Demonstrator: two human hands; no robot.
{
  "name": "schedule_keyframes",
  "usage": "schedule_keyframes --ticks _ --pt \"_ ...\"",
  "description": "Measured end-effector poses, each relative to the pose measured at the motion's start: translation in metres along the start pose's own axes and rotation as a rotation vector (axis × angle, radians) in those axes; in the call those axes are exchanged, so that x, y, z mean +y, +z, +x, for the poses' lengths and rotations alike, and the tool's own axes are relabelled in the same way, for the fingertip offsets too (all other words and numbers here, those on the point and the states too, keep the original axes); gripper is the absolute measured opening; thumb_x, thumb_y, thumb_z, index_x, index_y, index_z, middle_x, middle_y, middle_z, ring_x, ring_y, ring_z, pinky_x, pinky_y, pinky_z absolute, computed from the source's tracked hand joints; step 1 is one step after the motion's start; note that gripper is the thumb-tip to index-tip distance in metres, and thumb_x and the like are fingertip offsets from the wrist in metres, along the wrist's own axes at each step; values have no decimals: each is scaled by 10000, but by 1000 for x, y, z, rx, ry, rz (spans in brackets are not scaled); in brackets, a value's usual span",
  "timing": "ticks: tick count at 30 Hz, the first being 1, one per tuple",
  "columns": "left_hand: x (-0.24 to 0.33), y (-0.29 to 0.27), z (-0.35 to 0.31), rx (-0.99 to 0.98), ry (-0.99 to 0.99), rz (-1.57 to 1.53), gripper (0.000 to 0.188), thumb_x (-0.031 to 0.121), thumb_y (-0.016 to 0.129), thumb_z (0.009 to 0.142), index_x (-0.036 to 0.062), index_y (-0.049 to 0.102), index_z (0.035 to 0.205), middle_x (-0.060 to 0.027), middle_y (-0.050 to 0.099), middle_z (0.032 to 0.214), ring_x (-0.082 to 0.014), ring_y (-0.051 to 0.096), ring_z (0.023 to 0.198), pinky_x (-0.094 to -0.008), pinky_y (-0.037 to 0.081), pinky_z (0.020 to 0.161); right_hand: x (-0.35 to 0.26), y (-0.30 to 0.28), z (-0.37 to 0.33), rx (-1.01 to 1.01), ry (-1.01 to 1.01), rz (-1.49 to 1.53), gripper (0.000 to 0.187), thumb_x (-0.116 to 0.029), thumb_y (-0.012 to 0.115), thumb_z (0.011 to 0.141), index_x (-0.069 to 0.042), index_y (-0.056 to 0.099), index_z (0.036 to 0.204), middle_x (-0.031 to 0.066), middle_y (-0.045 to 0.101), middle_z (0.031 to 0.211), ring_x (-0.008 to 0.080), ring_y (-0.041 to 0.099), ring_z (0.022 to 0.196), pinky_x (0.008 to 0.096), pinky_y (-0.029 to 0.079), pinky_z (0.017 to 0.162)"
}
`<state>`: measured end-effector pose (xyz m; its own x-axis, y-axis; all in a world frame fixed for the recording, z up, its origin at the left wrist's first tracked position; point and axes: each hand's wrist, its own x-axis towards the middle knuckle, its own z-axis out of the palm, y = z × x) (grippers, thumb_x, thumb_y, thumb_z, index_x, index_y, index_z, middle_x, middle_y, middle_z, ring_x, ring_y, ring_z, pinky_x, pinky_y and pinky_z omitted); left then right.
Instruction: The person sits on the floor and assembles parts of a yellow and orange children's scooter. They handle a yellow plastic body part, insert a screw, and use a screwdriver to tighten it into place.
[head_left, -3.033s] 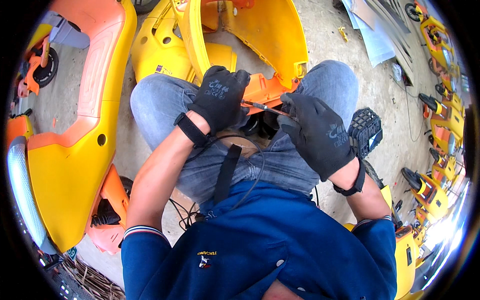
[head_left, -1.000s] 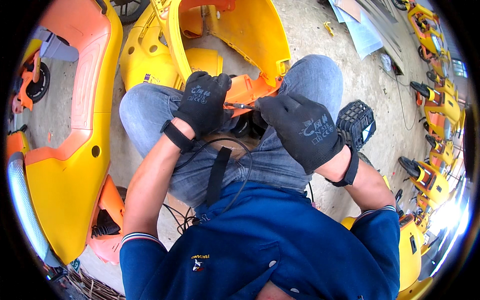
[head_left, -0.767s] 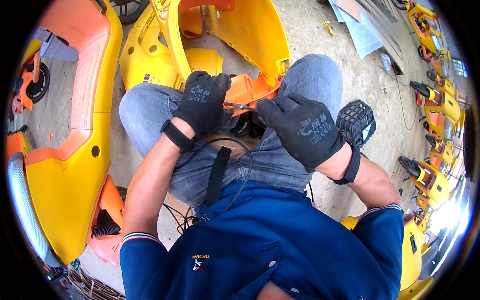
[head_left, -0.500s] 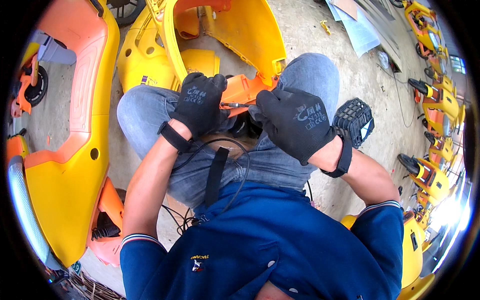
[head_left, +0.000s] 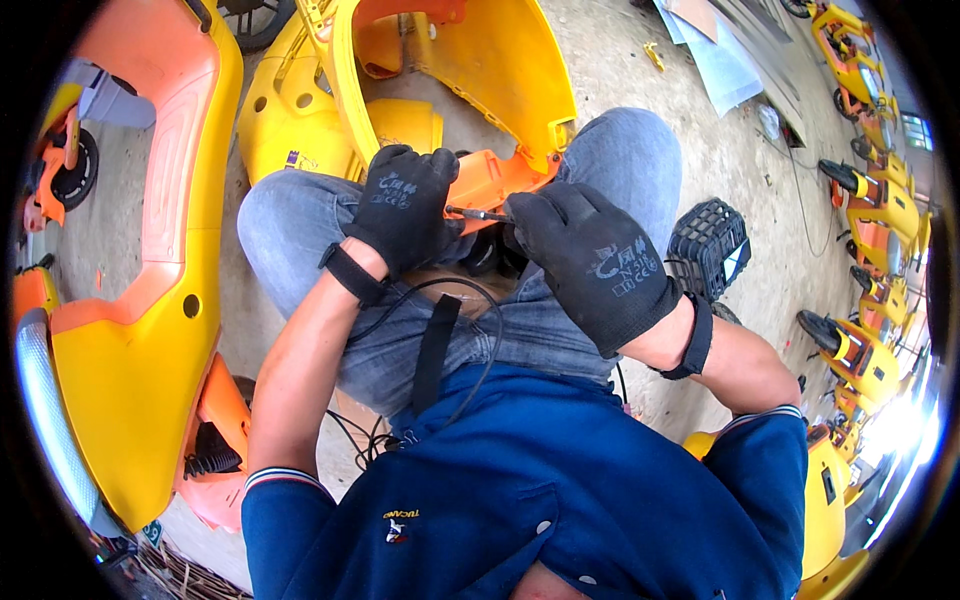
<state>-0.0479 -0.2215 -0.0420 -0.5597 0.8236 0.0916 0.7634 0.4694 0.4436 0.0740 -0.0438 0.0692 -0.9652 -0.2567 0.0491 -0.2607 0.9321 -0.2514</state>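
In a black glove, my left hand [head_left: 405,205] is closed beside an orange plastic part [head_left: 495,170] between my knees. What its fingers hold is hidden behind the glove. My right hand [head_left: 600,265], gloved the same way, pinches one end of a thin dark metal rod [head_left: 480,213], perhaps a screwdriver shaft. The rod lies roughly level across the gap between both hands, and its other end meets the left hand's fingers. The orange part adjoins a curved yellow body panel [head_left: 490,70] in front of me.
A long yellow and orange panel [head_left: 140,390] stands at my left. By my right knee lies a black lattice plastic case [head_left: 710,240]. Several yellow scooters [head_left: 865,365] line the right side. A black cable [head_left: 495,340] loops over my lap; sheets [head_left: 722,62] lie far right.
My right hand has turned a little and its wrist has dropped slightly. The rod tilts a bit differently, while the left hand stays nearly in place.
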Motion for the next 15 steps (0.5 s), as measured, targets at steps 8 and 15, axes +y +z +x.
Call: schedule_keyframes --ticks 8,15 --pt "0 1 0 4 -15 -16 487 329 829 660 93 540 973 -137 615 798 -351 614 815 -423 412 870 7 2 7 51 -61 -184 232 -114 641 740 -70 587 961 104 581 843 256 621 802 379 521 620" --pt "0 3 0 -5 -40 -7 487 303 835 640 87 557 977 -146 636 815 -346 630 832 -423 418 899 11 6 8 45 -82 -178 270 -110 658 736 -81 597 997 122 617 866 274 651 796 378 528 626"
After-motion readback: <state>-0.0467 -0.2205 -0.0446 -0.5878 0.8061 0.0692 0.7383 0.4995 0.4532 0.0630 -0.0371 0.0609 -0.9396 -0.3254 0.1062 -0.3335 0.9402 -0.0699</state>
